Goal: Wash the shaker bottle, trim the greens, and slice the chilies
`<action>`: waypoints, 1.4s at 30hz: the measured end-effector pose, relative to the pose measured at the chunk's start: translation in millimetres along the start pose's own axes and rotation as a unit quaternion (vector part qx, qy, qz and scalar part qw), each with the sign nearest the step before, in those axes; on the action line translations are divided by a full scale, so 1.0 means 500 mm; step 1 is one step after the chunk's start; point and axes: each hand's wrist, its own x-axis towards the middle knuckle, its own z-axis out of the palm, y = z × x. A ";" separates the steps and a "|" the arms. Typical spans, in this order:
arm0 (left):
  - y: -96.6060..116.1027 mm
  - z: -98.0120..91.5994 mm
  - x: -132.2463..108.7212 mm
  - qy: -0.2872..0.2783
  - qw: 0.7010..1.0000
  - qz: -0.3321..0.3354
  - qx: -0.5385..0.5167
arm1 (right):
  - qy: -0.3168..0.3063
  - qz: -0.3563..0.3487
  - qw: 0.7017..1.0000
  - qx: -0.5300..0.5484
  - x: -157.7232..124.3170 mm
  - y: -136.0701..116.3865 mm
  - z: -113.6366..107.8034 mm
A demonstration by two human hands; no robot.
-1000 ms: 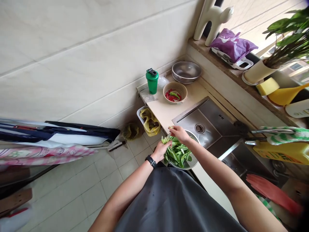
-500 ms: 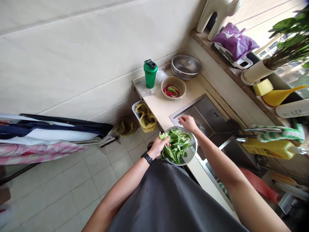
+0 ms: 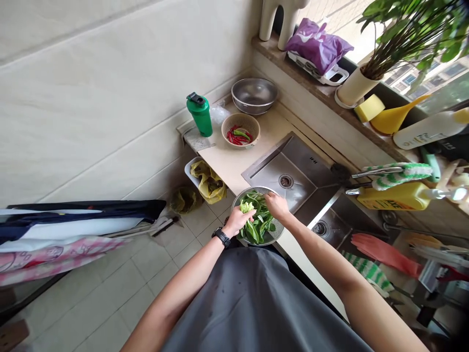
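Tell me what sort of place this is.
Most likely a home kitchen. It has a stainless steel double sink, a wicker basket of red and green chillies, and a metal colander of leafy greens.

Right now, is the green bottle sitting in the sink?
No, the green bottle stands on the counter beside the woven basket of red chillies.

Yellow bottle (image 3: 394,196), white bottle (image 3: 428,129), labels too blurred to read
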 end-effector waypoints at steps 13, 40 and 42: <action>0.004 -0.002 -0.006 0.033 0.999 0.012 0.033 | 0.022 0.030 0.987 0.156 0.000 0.007 0.000; 0.089 -0.018 -0.041 0.044 0.953 0.236 0.183 | 0.063 -0.025 0.971 0.230 -0.030 -0.005 -0.035; 0.106 -0.009 -0.039 0.018 0.948 0.262 0.182 | 0.069 -0.027 0.974 0.212 -0.043 -0.003 -0.044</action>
